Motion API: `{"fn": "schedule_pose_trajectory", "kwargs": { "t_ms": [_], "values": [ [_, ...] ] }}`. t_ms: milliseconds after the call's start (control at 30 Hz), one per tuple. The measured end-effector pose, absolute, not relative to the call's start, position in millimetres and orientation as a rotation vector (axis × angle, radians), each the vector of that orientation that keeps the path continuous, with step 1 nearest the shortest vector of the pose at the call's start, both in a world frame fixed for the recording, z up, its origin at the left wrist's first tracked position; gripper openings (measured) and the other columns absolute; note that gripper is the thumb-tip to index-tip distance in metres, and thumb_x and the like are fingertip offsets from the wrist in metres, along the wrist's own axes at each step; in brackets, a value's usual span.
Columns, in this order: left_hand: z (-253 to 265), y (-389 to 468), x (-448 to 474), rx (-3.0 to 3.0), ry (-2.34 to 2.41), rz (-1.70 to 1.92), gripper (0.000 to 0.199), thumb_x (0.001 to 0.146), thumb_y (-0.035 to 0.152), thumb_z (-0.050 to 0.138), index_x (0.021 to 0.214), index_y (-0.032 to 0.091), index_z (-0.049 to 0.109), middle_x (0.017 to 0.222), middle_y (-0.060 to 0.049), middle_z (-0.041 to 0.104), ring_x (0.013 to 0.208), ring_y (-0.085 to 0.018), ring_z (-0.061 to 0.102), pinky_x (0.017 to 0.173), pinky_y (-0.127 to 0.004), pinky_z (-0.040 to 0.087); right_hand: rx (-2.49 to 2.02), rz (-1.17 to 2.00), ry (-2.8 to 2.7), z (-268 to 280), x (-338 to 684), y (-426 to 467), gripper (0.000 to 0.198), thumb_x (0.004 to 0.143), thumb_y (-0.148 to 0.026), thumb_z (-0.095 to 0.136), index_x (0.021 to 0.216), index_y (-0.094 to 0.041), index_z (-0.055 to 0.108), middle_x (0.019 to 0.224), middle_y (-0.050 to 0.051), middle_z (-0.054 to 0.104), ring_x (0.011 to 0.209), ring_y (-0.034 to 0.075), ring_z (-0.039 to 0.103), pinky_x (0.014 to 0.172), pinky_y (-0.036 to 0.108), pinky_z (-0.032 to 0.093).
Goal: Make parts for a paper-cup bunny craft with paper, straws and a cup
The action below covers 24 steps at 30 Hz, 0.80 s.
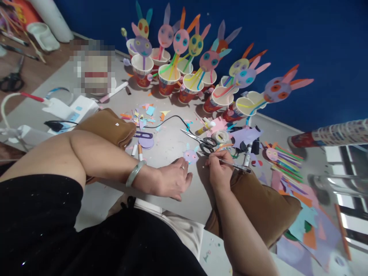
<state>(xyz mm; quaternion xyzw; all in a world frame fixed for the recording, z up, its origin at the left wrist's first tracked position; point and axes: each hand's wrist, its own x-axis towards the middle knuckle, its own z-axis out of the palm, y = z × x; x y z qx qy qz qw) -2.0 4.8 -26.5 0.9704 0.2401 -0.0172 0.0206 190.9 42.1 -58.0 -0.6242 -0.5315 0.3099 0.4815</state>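
Observation:
My left hand (172, 179) lies palm down on the grey table, fingers stretched out. Its fingertips touch the lower left edge of a small purple paper rabbit face (190, 156) with light blue ears and pink eyes. My right hand (220, 170) is closed around a slim pen (237, 166), whose back end points to the right; its tip is hidden by the fingers. Just beyond that hand lie black-handled scissors (205, 145) with their blades apart, and a roll of clear tape (221, 137). A purple paper oval (146, 142) and a glue stick (140, 152) lie left of the paper face.
Paper cups (168, 82) holding paper rabbit heads on coloured straws line the blue wall. Brown cushions (258, 203) lie under or beside both forearms. Paper scraps (149, 111), a thin black cable (172, 118), a straw bundle (287, 163) and a stack of cups (330, 136) are around.

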Motion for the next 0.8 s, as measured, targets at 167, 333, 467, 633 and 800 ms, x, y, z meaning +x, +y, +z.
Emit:
{"fn": "schedule_pose_trajectory", "kwargs": {
  "t_ms": [167, 333, 467, 633, 800],
  "values": [
    [-13, 9, -3, 3.012, 0.686, -0.132, 0.066, 0.083, 0.061, 0.059, 0.12, 0.006, 0.062, 0.096, -0.021, 0.072, 0.1, -0.036, 0.061, 0.09, -0.047, 0.037, -1.516, 0.759, -1.301, -60, 191, 43, 0.01, 0.076, -0.023, 0.057, 0.068, -0.022, 0.051, 0.052, -0.007, 0.052, 0.047, 0.011, 0.048, 0.051, 0.026, 0.039],
    [-14, 9, -3, 3.049, 0.687, -0.184, 0.068, 0.086, 0.062, 0.053, 0.122, 0.005, 0.06, 0.102, -0.023, 0.07, 0.101, -0.036, 0.061, 0.092, -0.049, 0.036, -1.51, 0.757, -1.294, -59, 190, 43, 0.011, 0.075, -0.023, 0.057, 0.067, -0.023, 0.05, 0.052, -0.007, 0.05, 0.047, 0.011, 0.047, 0.051, 0.026, 0.038],
    [-19, 9, -3, 3.007, 0.685, -0.152, 0.065, 0.085, 0.06, 0.057, 0.123, 0.007, 0.061, 0.107, -0.023, 0.07, 0.103, -0.036, 0.06, 0.095, -0.051, 0.034, -1.505, 0.753, -1.303, -61, 192, 43, 0.009, 0.075, -0.022, 0.057, 0.068, -0.023, 0.05, 0.052, -0.006, 0.052, 0.049, 0.011, 0.048, 0.051, 0.026, 0.038],
    [-26, 8, -2, 2.949, 0.709, -0.077, 0.063, 0.082, 0.055, 0.062, 0.125, 0.009, 0.061, 0.111, -0.024, 0.069, 0.111, -0.04, 0.058, 0.096, -0.053, 0.035, -1.511, 0.757, -1.302, -62, 193, 44, 0.011, 0.076, -0.022, 0.057, 0.067, -0.023, 0.05, 0.052, -0.007, 0.051, 0.047, 0.011, 0.048, 0.051, 0.026, 0.039],
    [-27, 7, -2, 3.022, 0.709, -0.143, 0.074, 0.083, 0.06, 0.058, 0.131, 0.004, 0.056, 0.119, -0.029, 0.065, 0.119, -0.043, 0.054, 0.097, -0.053, 0.033, -1.513, 0.74, -1.315, -64, 194, 45, 0.012, 0.076, -0.021, 0.057, 0.068, -0.023, 0.049, 0.052, -0.007, 0.051, 0.048, 0.011, 0.049, 0.051, 0.027, 0.04]
  ]
}}
